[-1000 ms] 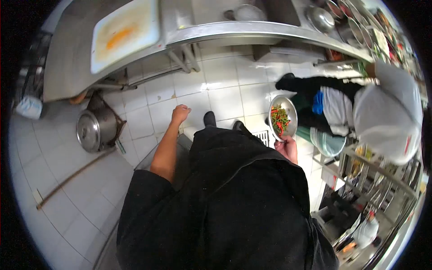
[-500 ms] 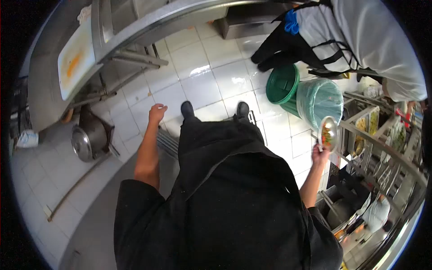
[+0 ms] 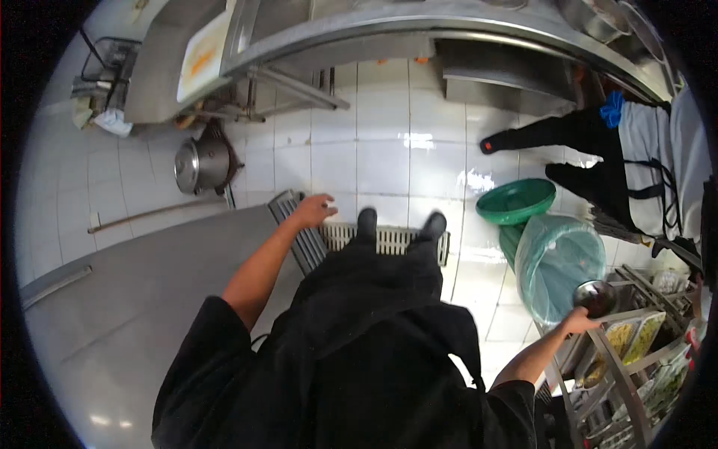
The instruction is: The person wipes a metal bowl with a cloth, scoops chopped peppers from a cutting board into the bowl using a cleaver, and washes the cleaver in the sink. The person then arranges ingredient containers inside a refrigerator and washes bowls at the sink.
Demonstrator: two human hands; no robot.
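Note:
My right hand (image 3: 579, 322) grips the edge of a small round metal bowl (image 3: 596, 298) out to my right. The bowl's inside looks dark, and I cannot tell what it holds. It overlaps the lower right rim of a bin lined with a clear bag (image 3: 532, 262); whether they touch is unclear. On the other side, my left hand (image 3: 314, 210) hangs in the air with fingers loosely apart, holding nothing. It is nearest to a ribbed metal panel (image 3: 298, 238) and a slotted floor drain grate (image 3: 389, 241).
Beyond the lined bin stands a green bin (image 3: 516, 200). A metal rack with food trays (image 3: 613, 344) is at right. A person in an apron (image 3: 647, 165) stands upper right. A steel counter (image 3: 359, 37) runs across the top; a lidded pot (image 3: 202, 165) sits left.
My view has turned and shifted. The bowl, earlier showing colourful chopped food, now looks dark and sits beside the lined bin's lower rim. My left hand has its fingers more extended.

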